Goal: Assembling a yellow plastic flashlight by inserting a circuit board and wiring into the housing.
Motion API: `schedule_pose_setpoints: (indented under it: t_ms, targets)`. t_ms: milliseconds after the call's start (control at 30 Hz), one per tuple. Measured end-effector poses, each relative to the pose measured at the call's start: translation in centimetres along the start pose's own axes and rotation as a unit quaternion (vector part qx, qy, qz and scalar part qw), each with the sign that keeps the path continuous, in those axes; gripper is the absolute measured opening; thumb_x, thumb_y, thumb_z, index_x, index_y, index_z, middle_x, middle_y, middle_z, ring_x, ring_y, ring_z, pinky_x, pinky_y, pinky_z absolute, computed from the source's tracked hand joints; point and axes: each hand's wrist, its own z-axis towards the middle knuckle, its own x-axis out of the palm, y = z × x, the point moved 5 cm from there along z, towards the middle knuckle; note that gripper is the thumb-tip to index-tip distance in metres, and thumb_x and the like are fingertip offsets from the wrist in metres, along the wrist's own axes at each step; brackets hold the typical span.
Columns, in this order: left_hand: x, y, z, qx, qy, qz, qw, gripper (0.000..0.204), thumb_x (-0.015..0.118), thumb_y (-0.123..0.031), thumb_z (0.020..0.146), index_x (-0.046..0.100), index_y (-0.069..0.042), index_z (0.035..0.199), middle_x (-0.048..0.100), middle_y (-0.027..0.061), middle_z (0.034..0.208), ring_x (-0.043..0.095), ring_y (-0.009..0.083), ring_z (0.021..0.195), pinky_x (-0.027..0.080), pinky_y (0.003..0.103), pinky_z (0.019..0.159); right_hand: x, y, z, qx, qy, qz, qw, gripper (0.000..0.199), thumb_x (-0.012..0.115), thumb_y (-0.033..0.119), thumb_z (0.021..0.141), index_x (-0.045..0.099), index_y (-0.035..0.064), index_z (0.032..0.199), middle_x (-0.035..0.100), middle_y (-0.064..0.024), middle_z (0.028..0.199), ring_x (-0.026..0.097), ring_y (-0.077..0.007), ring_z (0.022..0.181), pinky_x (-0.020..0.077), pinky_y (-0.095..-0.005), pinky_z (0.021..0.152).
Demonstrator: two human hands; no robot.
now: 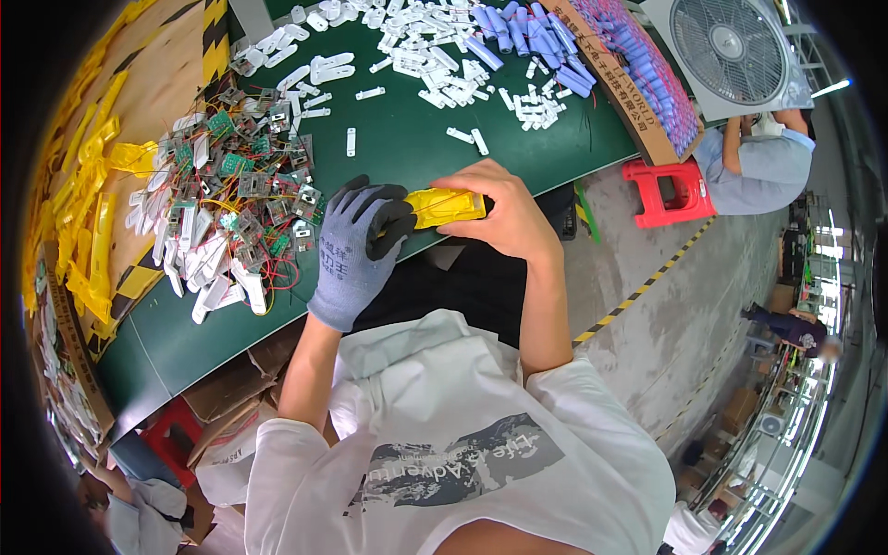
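Note:
Over the front edge of the green table (407, 139), I hold a yellow-wrapped piece (446, 207) between both hands. My left hand (359, 242), in a blue-grey glove with dark fingertips, is closed on its left end. Bare, my right hand (507, 211) pinches it from the right, with the thumb below and the fingers above. What the yellow wrap covers is hidden. Just left of the glove lies a heap of small circuit boards (242, 180) with red wires and white plastic casings (208, 268).
White plastic parts (416, 55) are strewn along the table's far side. Blue cylindrical cells (527, 37) lie near a cardboard box (615, 74) full of more. A fan (729, 42), a red stool (668, 190) and a seated person (754, 162) are at the right; yellow strips (92, 213) at the left.

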Motion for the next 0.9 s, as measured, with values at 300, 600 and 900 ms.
schedule_pose_setpoints:
  t_ms: [300,600,900]
  targets:
    - [0.5,0.0,-0.4,-0.071,-0.033,0.024,0.997,0.021,0.068,-0.004,0.074,0.062,-0.007,0.094,0.064,0.0104,0.106,0.056,0.0358,0.102,0.042,0.044,0.092,-3.3,-3.2,0.9,0.162,-0.242,-0.026,0.956,0.022,0.072,0.013,0.081,0.068,0.0021,0.100,0.069,-0.0068,0.081,0.064,-0.0133,0.068,0.0474,-0.0269,0.065]
    - [0.3,0.3,-0.6,-0.069,-0.034,0.017,0.997,0.026,0.068,-0.002,0.072,0.060,-0.007,0.096,0.062,0.0098,0.108,0.055,0.0350,0.104,0.041,0.046,0.094,-3.2,-3.3,2.9,0.199,-0.159,-0.079,0.964,0.015,0.070,0.007,0.082,0.066,0.0009,0.095,0.069,-0.0082,0.082,0.063,-0.0144,0.067,0.0499,-0.0271,0.064]
    - [0.5,0.4,-0.6,-0.074,-0.015,0.010,0.997,0.030,0.070,-0.002,0.069,0.059,-0.008,0.096,0.061,0.0092,0.110,0.054,0.0350,0.107,0.040,0.047,0.100,-2.3,-1.4,-0.5,-0.001,-0.262,0.094,0.960,0.022,0.077,-0.004,0.075,0.065,-0.0010,0.093,0.071,-0.0085,0.087,0.068,-0.0120,0.080,0.0500,-0.0236,0.071]
